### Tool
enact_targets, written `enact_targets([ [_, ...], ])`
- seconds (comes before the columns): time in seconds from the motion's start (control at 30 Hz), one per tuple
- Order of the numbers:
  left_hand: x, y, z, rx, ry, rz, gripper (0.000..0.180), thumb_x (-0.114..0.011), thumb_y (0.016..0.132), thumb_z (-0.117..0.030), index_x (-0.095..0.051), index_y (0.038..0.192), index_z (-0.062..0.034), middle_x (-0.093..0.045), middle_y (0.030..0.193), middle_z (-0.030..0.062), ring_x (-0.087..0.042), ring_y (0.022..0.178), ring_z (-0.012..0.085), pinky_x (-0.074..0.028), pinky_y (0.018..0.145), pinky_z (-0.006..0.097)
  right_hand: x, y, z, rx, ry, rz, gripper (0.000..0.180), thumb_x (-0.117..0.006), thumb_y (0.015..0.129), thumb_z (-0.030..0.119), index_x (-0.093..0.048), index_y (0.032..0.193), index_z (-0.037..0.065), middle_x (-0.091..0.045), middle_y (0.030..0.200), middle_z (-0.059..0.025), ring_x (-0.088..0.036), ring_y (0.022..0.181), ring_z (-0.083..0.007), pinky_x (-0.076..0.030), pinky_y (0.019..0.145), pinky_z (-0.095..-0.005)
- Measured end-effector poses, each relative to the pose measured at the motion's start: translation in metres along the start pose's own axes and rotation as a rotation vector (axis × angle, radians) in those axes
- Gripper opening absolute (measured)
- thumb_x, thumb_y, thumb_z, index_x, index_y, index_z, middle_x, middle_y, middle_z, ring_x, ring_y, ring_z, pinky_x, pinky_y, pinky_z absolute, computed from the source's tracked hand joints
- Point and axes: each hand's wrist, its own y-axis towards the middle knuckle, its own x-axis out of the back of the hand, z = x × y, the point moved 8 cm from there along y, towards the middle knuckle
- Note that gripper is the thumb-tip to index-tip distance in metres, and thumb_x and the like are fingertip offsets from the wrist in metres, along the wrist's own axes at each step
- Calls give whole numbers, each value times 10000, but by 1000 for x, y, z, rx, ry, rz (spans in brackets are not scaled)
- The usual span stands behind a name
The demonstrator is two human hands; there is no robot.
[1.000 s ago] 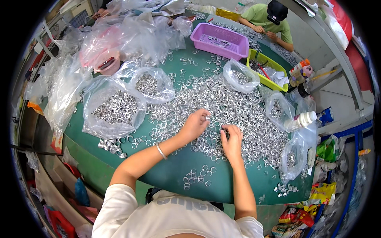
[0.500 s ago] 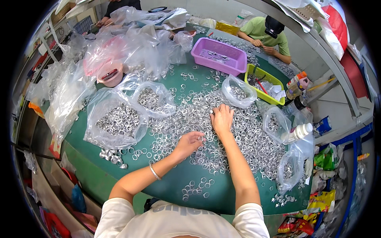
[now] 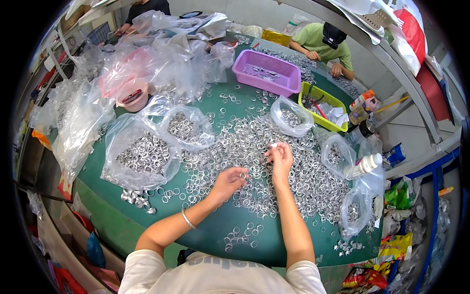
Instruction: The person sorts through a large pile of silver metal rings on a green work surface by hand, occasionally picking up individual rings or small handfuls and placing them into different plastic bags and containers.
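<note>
Left hand: our left hand (image 3: 229, 180) rests on the ring heap, fingers curled together around one metal ring (image 3: 242, 175) at the fingertips.
Right hand: our right hand (image 3: 280, 157) is lifted just above the heap, fingertips pinched together; what they pinch is too small for us to tell.
Rings: a broad spread of loose metal rings (image 3: 254, 152) covers the green table (image 3: 147, 215).
Progress: we judge it partway; several clear bags (image 3: 144, 154) hold sorted rings, yet most of the heap lies loose.
Orientation: the held ring is round, with no long axis; its facing is unclear.
</note>
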Motion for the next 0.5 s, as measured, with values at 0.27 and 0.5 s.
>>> enact_targets([
  [0.27, -22, -15, -27, -289, 314, -33, 306, -608, 851, 26, -599, 1153, -26, -651, 1076, 83, -619, 958, 153, -490, 834, 275, -9, -104, -13, -642, 537, 260, 127, -525, 971, 173, -526, 1040, 66, -565, 896, -33, -536, 690, -101, -427, 566, -232],
  [0.5, -59, -39, -38, -485, 655, 34, 346, -695, 778, -2, -655, 1118, -46, -603, 1251, 131, -547, 1209, 282, -445, 995, 365, 8, -139, 3, -643, 453, 179, 178, -493, 995, 188, -517, 1113, 56, -572, 886, -12, -552, 702, -88, -439, 579, -223],
])
